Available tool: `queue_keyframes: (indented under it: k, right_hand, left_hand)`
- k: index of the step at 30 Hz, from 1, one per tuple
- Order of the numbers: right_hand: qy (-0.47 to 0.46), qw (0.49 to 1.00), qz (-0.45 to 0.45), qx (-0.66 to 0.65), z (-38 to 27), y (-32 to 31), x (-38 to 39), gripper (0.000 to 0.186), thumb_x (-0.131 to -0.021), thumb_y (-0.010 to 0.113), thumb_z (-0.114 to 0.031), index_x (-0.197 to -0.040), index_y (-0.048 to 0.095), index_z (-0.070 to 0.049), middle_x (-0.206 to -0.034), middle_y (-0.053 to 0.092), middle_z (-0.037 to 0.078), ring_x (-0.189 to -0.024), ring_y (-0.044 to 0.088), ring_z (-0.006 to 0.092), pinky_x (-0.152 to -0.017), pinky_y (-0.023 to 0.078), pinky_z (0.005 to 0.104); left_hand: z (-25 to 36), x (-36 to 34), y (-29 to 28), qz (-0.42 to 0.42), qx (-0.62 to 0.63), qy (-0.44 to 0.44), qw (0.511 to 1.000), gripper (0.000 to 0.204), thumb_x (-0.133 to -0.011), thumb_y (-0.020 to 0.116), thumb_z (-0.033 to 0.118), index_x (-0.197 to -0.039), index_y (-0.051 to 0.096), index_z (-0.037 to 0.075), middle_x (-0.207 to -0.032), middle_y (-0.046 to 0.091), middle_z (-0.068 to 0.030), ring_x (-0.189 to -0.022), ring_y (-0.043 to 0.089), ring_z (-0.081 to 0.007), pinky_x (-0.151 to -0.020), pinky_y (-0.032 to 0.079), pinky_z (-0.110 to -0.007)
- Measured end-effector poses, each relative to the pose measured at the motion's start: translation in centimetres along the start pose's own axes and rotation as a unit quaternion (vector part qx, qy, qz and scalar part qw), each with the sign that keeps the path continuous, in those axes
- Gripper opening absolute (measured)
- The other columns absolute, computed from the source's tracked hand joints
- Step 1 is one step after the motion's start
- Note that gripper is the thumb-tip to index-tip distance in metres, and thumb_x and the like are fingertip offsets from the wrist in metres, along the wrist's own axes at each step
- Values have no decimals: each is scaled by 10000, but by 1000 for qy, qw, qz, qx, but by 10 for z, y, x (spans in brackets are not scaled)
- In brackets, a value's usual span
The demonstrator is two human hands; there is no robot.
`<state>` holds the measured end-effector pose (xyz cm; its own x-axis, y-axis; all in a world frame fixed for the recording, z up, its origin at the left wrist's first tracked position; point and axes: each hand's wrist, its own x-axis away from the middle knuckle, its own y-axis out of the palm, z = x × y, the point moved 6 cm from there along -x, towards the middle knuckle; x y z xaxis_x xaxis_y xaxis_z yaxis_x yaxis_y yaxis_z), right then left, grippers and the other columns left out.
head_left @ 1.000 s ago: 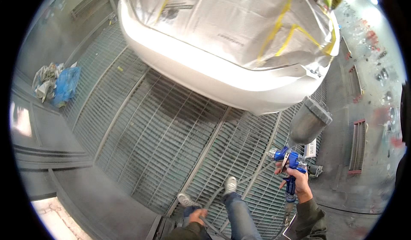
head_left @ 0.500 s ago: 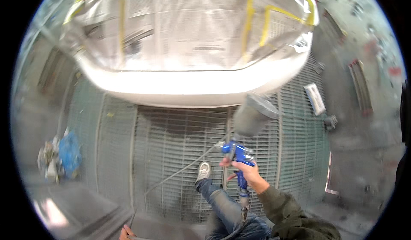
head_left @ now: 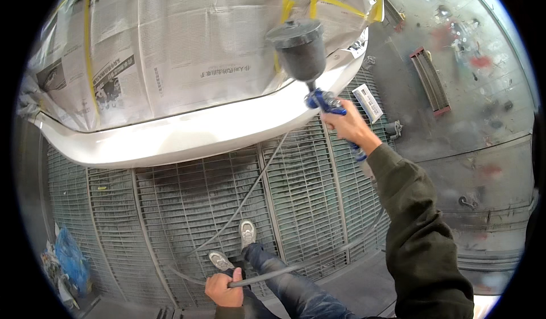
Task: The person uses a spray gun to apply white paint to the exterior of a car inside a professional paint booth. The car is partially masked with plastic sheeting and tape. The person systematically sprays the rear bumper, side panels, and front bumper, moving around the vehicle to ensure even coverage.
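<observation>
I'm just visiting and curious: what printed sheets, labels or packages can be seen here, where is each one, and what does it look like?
Newspaper masking sheets: over the car body above the white bumper, grey-white printed pages edged with yellow tape.
Small label card: on the floor grating just right of the right hand holding the spray gun, white rectangle with dark print.
Blue plastic bag: lower left corner, crumpled.
</observation>
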<state>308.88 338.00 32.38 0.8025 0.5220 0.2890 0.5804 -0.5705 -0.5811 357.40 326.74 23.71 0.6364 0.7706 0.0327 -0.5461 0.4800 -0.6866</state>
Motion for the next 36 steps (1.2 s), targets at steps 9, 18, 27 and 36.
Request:
queue_keyframes:
  k: [9, 18, 27, 36]
  right_hand:
    - [-178, 911, 300, 222, -39, -102, 16, 509, -839, 608, -93, -1324, 515, 30, -940, 655, 163, -819, 618, 218, -771, 477, 308]
    - [55, 985, 160, -24, -2, 2, 30, 378, -862, 625, -126, -1210, 578, 14, -771, 579, 26, -655, 526, 94, -569, 434, 257]
    - [119, 961, 134, -208, -51, 197, 32, 298, -854, 665, -146, -1104, 568, -15, -727, 542, 8, -593, 510, 75, -430, 404, 236]
    - [137, 915, 145, -352, -185, 434, 49, 102, -872, 621, -102, -821, 547, -55, -634, 524, 14, -493, 459, 64, -364, 343, 217]
  left_hand:
    - [39, -25, 23, -82, 57, 40, 994, 432, -663, 861, 169, -554, 463, 43, -526, 411, -119, -489, 393, -310, -478, 270, -422]
    - [-90, -24, -49, 30, 51, -110, 992, 433, -666, 847, 130, -540, 445, 28, -503, 380, -114, -458, 377, -214, -459, 314, -376]
    - [-268, -26, -212, 151, 89, -157, 972, 482, -895, 683, 74, -606, 298, 73, -568, 278, 0, -605, 243, -101, -504, 254, -327]
    - [-428, 1, -390, 312, 210, -326, 867, 449, -936, 644, 149, -599, 352, 101, -558, 379, 24, -530, 329, -57, -459, 253, -261]
